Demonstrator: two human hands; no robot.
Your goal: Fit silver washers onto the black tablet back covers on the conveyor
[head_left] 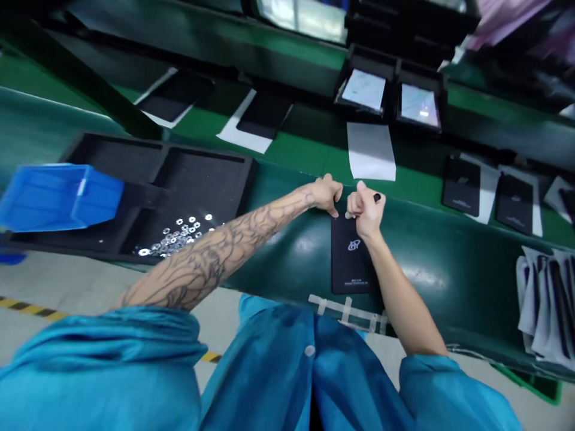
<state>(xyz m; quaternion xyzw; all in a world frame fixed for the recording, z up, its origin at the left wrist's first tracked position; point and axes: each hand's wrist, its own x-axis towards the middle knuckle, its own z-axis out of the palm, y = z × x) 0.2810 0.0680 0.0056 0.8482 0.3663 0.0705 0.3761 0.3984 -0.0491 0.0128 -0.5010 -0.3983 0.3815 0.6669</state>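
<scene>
A black tablet-like device [353, 257] with a pale logo lies face down, upright to me, on the green bench. My left hand [327, 194] is at its upper left corner, thumb and fingers apart, the thumb tip touching or nearly touching that corner. Over the upper right part of the device, my right hand [369, 209] is closed in a fist around a thin black-ended tool [377, 197]. Most of that tool is hidden by the fingers, so its kind does not show.
A black divided tray [202, 179] at left holds many small shiny metal rings [179, 236] and a blue bin [63, 197]. White sheet [372, 152], more black devices [462, 185] and lit screens [365, 90] lie beyond. Wrapped pieces [545, 299] stand at right.
</scene>
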